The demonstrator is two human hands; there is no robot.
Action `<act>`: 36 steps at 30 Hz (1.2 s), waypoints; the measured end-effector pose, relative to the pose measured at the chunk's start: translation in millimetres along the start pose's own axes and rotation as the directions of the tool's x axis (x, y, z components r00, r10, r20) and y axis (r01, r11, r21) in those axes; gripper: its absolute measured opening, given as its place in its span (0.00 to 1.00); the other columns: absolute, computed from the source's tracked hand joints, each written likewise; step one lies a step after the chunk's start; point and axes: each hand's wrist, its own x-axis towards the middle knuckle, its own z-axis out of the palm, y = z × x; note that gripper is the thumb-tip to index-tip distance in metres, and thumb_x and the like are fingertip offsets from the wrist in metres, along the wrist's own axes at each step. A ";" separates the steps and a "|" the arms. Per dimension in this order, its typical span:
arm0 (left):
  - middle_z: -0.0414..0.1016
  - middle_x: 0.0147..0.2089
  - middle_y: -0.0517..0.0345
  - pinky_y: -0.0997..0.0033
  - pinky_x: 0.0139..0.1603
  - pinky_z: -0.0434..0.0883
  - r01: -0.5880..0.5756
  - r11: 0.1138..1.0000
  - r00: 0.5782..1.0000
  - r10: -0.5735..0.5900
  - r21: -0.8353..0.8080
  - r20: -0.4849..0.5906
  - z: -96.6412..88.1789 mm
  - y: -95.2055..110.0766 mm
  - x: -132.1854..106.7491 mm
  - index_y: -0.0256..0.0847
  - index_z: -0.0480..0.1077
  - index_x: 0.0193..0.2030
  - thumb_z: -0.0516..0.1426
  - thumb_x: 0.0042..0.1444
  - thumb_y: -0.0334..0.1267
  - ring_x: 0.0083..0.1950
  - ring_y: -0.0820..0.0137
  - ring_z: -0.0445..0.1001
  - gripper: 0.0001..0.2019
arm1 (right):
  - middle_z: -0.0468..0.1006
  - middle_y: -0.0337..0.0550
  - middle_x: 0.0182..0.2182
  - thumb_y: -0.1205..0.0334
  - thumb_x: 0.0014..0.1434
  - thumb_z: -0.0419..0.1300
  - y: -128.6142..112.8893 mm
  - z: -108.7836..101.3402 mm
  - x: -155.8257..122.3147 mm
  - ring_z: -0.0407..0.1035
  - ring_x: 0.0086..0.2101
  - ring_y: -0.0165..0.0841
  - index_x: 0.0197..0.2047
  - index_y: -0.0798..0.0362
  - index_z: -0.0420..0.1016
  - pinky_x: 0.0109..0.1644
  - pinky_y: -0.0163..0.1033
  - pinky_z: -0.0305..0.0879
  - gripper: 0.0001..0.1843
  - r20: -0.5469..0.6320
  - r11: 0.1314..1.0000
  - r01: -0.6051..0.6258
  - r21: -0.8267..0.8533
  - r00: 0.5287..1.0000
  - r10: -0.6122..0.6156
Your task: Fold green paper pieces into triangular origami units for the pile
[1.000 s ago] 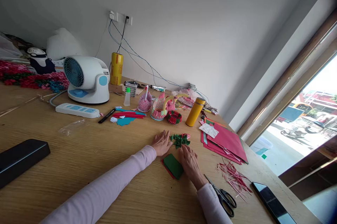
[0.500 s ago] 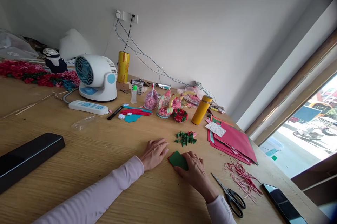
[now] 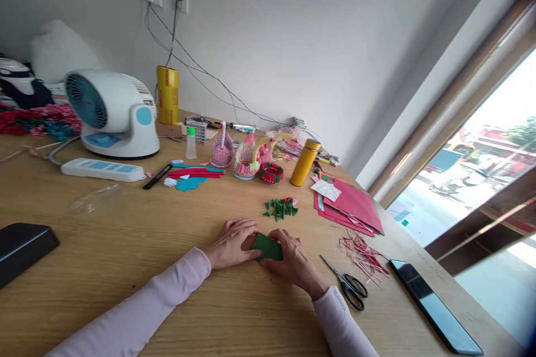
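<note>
A small piece of green paper [image 3: 267, 247] is between my two hands, low over the wooden table. My right hand [image 3: 293, 256] grips its right side, thumb at the near edge and fingers at the far edge. On the left, my left hand [image 3: 233, 245] curls around the paper's other end, its thumb by the near corner. Just beyond the hands lies a pile of small folded green paper pieces [image 3: 281, 209], with a bit of pink among them. Black-handled scissors [image 3: 347, 284] rest to the right of my right wrist, their blades toward the hands.
Pink paper strips [image 3: 363, 253] and a phone [image 3: 433, 306] lie at right, below red paper sheets [image 3: 354, 203]. Behind stand a yellow flask [image 3: 305, 162], woven paper baskets [image 3: 245, 157], a glue bottle [image 3: 191, 144] and a fan [image 3: 113, 117]. A power strip [image 3: 103, 170] is left.
My left hand has moved from lying flat beside the green paper to gripping its left end. My right hand still holds the other side. The view has shifted to the right.
</note>
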 end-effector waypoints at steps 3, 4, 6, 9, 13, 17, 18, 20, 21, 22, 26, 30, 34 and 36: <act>0.66 0.59 0.55 0.58 0.58 0.54 0.026 0.998 0.999 -0.024 -0.061 0.022 -1.6 1.0 2.7 0.46 0.66 0.47 0.59 0.48 0.50 0.62 0.58 0.59 0.21 | 0.73 0.42 0.41 0.61 0.45 0.68 -0.9 0.4 0.4 0.67 0.42 0.38 0.44 0.50 0.64 0.45 0.42 0.57 0.23 0.002 0.999 0.031 0.040 1.000 -0.031; 0.67 0.57 0.56 0.59 0.57 0.55 0.030 0.996 0.999 -0.028 -0.082 0.022 -2.6 2.7 3.1 0.46 0.66 0.47 0.59 0.48 0.49 0.60 0.58 0.60 0.20 | 0.73 0.41 0.41 0.62 0.45 0.68 -0.6 0.5 0.5 0.67 0.41 0.38 0.43 0.50 0.64 0.44 0.42 0.57 0.23 0.002 0.998 0.034 0.052 0.999 -0.034; 0.71 0.51 0.56 0.60 0.55 0.58 0.055 0.993 0.998 -0.051 -0.109 0.035 -5.2 7.5 2.9 0.45 0.65 0.46 0.59 0.48 0.46 0.56 0.59 0.64 0.19 | 0.72 0.40 0.40 0.62 0.44 0.68 0.1 0.5 0.4 0.67 0.40 0.37 0.42 0.50 0.63 0.43 0.41 0.57 0.23 0.001 0.996 0.036 0.077 0.999 -0.036; 0.71 0.46 0.57 0.62 0.51 0.60 0.066 0.987 0.996 -0.058 -0.149 0.061 -9.7 14.8 1.8 0.43 0.65 0.43 0.59 0.47 0.44 0.51 0.60 0.66 0.17 | 0.72 0.38 0.38 0.63 0.43 0.69 0.7 0.6 -0.1 0.66 0.38 0.36 0.41 0.50 0.63 0.42 0.40 0.57 0.23 0.002 0.993 0.048 0.104 0.999 -0.048; 0.68 0.42 0.57 0.66 0.44 0.63 0.073 0.961 0.994 -0.050 -0.267 0.093 -12.3 18.4 0.1 0.42 0.63 0.40 0.59 0.46 0.40 0.44 0.64 0.67 0.14 | 0.71 0.37 0.38 0.63 0.44 0.68 0.0 2.0 -0.5 0.66 0.37 0.35 0.41 0.50 0.62 0.41 0.39 0.57 0.23 -0.002 0.989 0.086 0.118 0.996 -0.087; 0.65 0.38 0.60 0.71 0.39 0.65 0.064 0.889 0.997 -0.039 -0.454 0.064 -4.5 17.0 -0.9 0.40 0.60 0.38 0.59 0.44 0.33 0.38 0.70 0.66 0.14 | 0.71 0.37 0.36 0.63 0.44 0.68 1.2 1.9 0.0 0.66 0.35 0.33 0.41 0.51 0.62 0.40 0.38 0.59 0.23 -0.052 0.989 0.078 0.126 0.996 -0.072; 0.64 0.36 0.61 0.72 0.37 0.65 0.064 0.860 0.997 -0.034 -0.506 0.069 -1.2 16.4 -0.9 0.40 0.59 0.38 0.58 0.45 0.32 0.37 0.71 0.66 0.13 | 0.71 0.38 0.37 0.62 0.44 0.67 2.1 1.0 0.2 0.66 0.36 0.33 0.41 0.51 0.62 0.40 0.38 0.59 0.22 -0.074 0.989 0.079 0.124 0.995 -0.070; 0.63 0.34 0.63 0.74 0.36 0.65 0.038 0.805 0.999 -0.028 -0.592 0.026 5.4 15.2 -0.4 0.40 0.57 0.37 0.58 0.46 0.32 0.35 0.73 0.66 0.13 | 0.73 0.40 0.38 0.61 0.47 0.66 4.5 -2.0 0.8 0.67 0.38 0.34 0.40 0.52 0.65 0.41 0.38 0.60 0.19 -0.114 0.989 0.093 0.118 0.990 -0.080; 0.63 0.35 0.62 0.74 0.37 0.66 0.016 0.791 1.000 -0.027 -0.612 -0.009 8.1 14.8 0.0 0.40 0.57 0.37 0.58 0.46 0.31 0.36 0.73 0.65 0.13 | 0.74 0.40 0.37 0.61 0.49 0.64 5.7 -3.7 1.2 0.67 0.38 0.35 0.39 0.52 0.67 0.41 0.37 0.60 0.14 -0.108 0.986 0.112 0.124 0.989 -0.099; 0.63 0.36 0.61 0.73 0.38 0.66 -0.005 0.782 0.998 -0.032 -0.624 -0.048 10.1 14.5 0.4 0.40 0.57 0.37 0.58 0.46 0.31 0.37 0.73 0.66 0.13 | 0.75 0.40 0.34 0.60 0.52 0.63 6.7 -5.3 1.6 0.68 0.35 0.34 0.37 0.52 0.69 0.39 0.36 0.61 0.09 -0.091 0.983 0.122 0.139 0.990 -0.110; 0.64 0.37 0.59 0.71 0.43 0.68 -0.065 0.742 0.981 -0.076 -0.667 -0.181 10.3 15.0 1.1 0.39 0.60 0.42 0.58 0.48 0.30 0.40 0.72 0.67 0.15 | 0.76 0.37 0.27 0.61 0.57 0.58 7.9 -7.2 3.2 0.69 0.28 0.30 0.36 0.52 0.73 0.33 0.33 0.62 0.05 -0.135 0.962 0.140 0.236 0.985 -0.110; 0.69 0.37 0.56 0.72 0.41 0.68 0.012 0.797 0.988 -0.103 -0.604 -0.116 4.7 17.7 -0.4 0.38 0.65 0.38 0.55 0.51 0.31 0.40 0.70 0.69 0.07 | 0.77 0.39 0.29 0.63 0.57 0.58 7.6 -3.4 3.9 0.70 0.30 0.31 0.36 0.52 0.74 0.35 0.34 0.62 0.05 -0.189 0.955 0.179 0.238 0.973 -0.136; 0.71 0.38 0.56 0.71 0.43 0.68 0.017 0.841 0.989 -0.094 -0.541 -0.114 4.4 18.7 -1.2 0.38 0.66 0.39 0.55 0.51 0.31 0.41 0.69 0.70 0.07 | 0.78 0.39 0.33 0.65 0.56 0.58 7.7 -1.5 3.7 0.72 0.33 0.32 0.40 0.52 0.73 0.38 0.34 0.64 0.07 -0.150 0.937 0.158 0.311 0.982 -0.115; 0.72 0.41 0.55 0.70 0.47 0.68 -0.004 0.853 0.989 -0.073 -0.522 -0.126 6.7 17.6 -1.2 0.39 0.65 0.42 0.54 0.51 0.30 0.43 0.69 0.70 0.10 | 0.79 0.40 0.35 0.65 0.55 0.59 7.5 -1.1 3.8 0.72 0.35 0.32 0.42 0.52 0.71 0.41 0.35 0.65 0.10 -0.130 0.929 0.140 0.342 0.986 -0.100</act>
